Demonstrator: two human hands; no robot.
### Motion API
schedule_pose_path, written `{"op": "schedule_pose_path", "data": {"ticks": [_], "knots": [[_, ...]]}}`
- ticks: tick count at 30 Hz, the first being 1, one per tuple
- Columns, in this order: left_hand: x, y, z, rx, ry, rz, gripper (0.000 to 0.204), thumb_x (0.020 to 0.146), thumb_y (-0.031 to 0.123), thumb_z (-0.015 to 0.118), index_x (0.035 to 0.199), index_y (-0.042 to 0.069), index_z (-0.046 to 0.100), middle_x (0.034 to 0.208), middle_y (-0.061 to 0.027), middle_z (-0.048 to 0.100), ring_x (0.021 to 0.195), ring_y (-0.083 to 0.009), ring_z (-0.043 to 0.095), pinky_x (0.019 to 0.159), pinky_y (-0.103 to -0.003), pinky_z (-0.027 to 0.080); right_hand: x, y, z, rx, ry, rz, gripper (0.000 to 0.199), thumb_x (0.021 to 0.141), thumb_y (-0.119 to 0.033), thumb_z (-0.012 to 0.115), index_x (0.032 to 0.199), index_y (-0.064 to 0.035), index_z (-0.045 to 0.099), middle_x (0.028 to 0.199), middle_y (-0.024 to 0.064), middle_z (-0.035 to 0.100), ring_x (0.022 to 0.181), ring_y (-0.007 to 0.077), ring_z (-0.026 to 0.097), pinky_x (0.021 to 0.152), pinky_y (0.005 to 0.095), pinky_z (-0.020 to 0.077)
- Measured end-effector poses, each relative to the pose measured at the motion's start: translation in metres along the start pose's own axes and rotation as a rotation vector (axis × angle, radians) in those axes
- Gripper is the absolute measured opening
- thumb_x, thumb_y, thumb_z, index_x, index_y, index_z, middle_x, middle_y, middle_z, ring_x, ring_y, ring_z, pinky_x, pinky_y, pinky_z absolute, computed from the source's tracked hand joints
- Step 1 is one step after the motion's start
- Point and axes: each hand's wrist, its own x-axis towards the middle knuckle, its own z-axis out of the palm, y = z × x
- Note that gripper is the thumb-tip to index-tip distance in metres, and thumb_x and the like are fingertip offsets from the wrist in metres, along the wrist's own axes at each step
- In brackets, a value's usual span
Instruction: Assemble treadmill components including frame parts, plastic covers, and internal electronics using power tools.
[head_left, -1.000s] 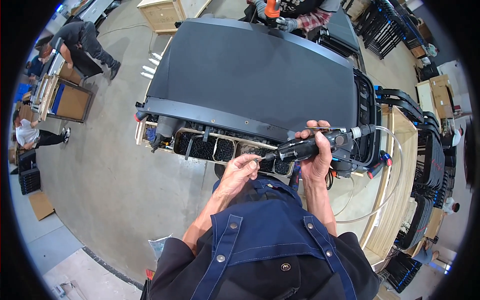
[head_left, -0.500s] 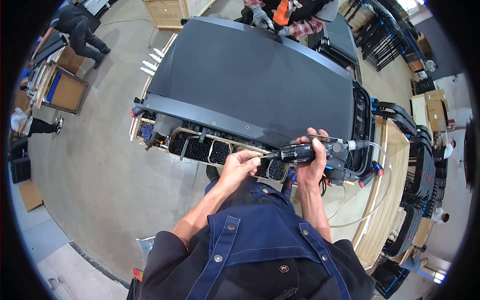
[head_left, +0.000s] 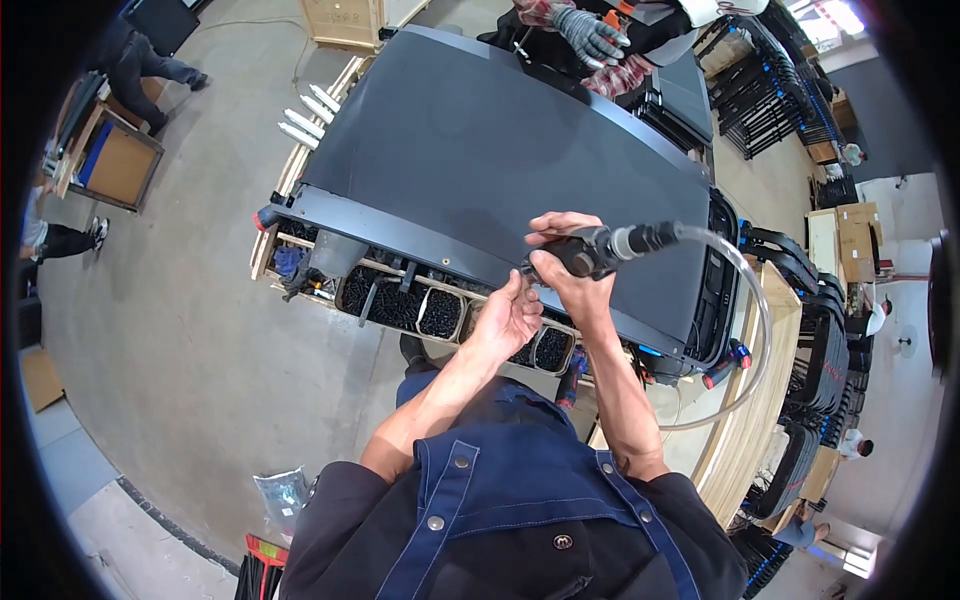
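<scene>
My right hand (head_left: pixel 582 290) is wrapped round a black air screwdriver (head_left: pixel 596 250), with a clear hose (head_left: pixel 765 320) at its back end. The tool's nose points down at the near metal edge (head_left: pixel 400 232) of a large dark grey panel (head_left: pixel 500 150). Close to that nose, my left hand (head_left: pixel 507 318) has its fingers curled and thumb and forefinger pinched; what they hold, if anything, is hidden. Below the edge sit bins (head_left: pixel 440 312) of small black screws, partly under my hands.
Across the panel, a co-worker's gloved hand (head_left: pixel 590 38) is near its far edge. White tubes (head_left: pixel 303 128) stick out at the left. A wooden crate (head_left: pixel 735 440) and a red-and-black power tool (head_left: pixel 725 366) are to the right. A plastic bag (head_left: pixel 283 495) lies at lower left.
The air screwdriver has swung from lying sideways to nose-down at the panel's edge. Both hands have moved forward with it. The co-worker's gloved hand has shifted right, its fingers now spread.
</scene>
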Motion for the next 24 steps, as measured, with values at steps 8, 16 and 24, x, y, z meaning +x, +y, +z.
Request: {"op": "schedule_pose_path", "data": {"ticks": [8,16,24], "knots": [[-0.040,0.073,-0.029,0.832,0.448,0.848,0.057,0.100,0.052,0.062,0.113,-0.003,0.058,0.099,-0.0100,0.064,0.086,-0.0194,0.069,0.080,-0.034,0.059,0.008,0.020,0.005,-0.028,-0.262,0.034,0.040,0.076,0.015,0.071,0.110,-0.0009,0.059,0.109,0.0129,0.068,0.104,0.0235,0.069,0.097,0.0394,0.0576],[-0.042,0.097,-0.043,0.882,0.356,0.742,0.054,0.097,0.042,0.070,0.114,-0.008,0.060,0.104,-0.0131,0.069,0.093,-0.0204,0.069,0.086,-0.035,0.057,0.001,0.011,0.006,-0.154,-0.039,0.146,0.074,0.077,0.001,0.078,0.142,-0.0020,0.043,0.132,0.0153,0.063,0.120,0.0258,0.063,0.101,0.0380,0.0523],[-0.086,0.200,-0.182,2.002,0.899,1.021,0.025,0.091,0.018,0.071,0.108,0.000,0.064,0.105,-0.0186,0.067,0.097,-0.0374,0.065,0.081,-0.048,0.053,-0.127,0.084,0.015,-0.327,0.109,0.756,0.029,0.094,-0.015,0.071,0.117,0.0019,0.064,0.097,0.0080,0.071,0.089,0.0115,0.068,0.075,0.0268,0.0548]]}}
